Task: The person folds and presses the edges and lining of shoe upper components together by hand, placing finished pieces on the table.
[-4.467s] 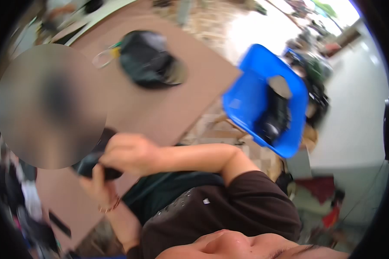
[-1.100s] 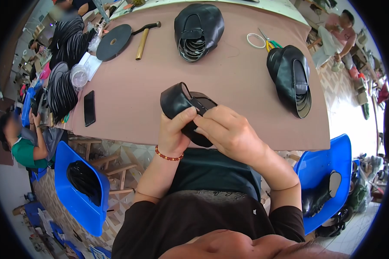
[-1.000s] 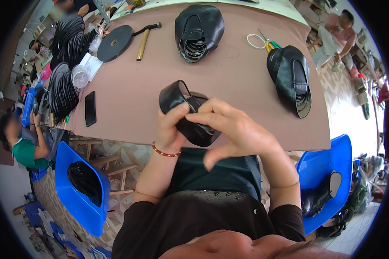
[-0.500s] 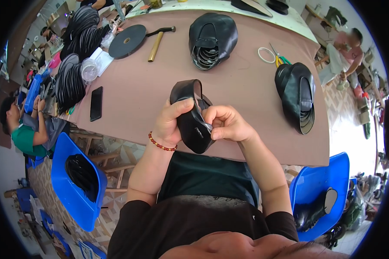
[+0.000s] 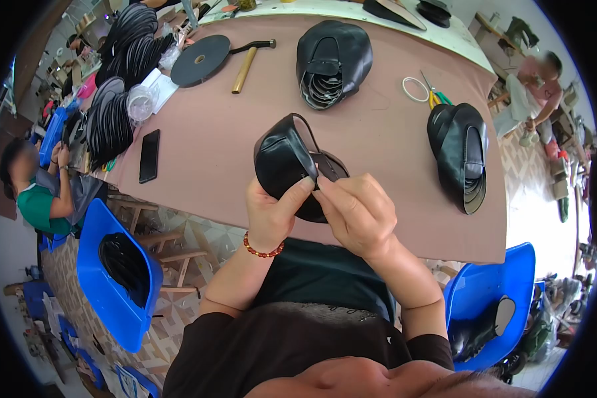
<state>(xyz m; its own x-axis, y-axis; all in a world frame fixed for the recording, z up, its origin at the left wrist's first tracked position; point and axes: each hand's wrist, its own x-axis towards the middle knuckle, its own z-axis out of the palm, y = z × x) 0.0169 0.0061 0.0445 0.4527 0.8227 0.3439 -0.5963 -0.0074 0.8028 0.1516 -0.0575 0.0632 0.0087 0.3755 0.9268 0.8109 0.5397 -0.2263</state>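
Both hands (image 5: 270, 215) partly hide the black upper (image 5: 282, 159).

The left forearm (image 5: 235, 282) and right forearm (image 5: 408, 278) are angling inward from bent elbows. The left hand (image 5: 272, 212) is gripping, its thumb (image 5: 296, 195) extending toward the right hand (image 5: 359, 213), whose thumb and curled index finger are pinching close beside it.

A smartphone (image 5: 149, 156) lies on the left of the table (image 5: 199, 159); farther off, a hammer (image 5: 245, 69) rests beside a dark roll (image 5: 212, 64). Scissors (image 5: 434, 95) and a white ring (image 5: 405, 95) lie far right.
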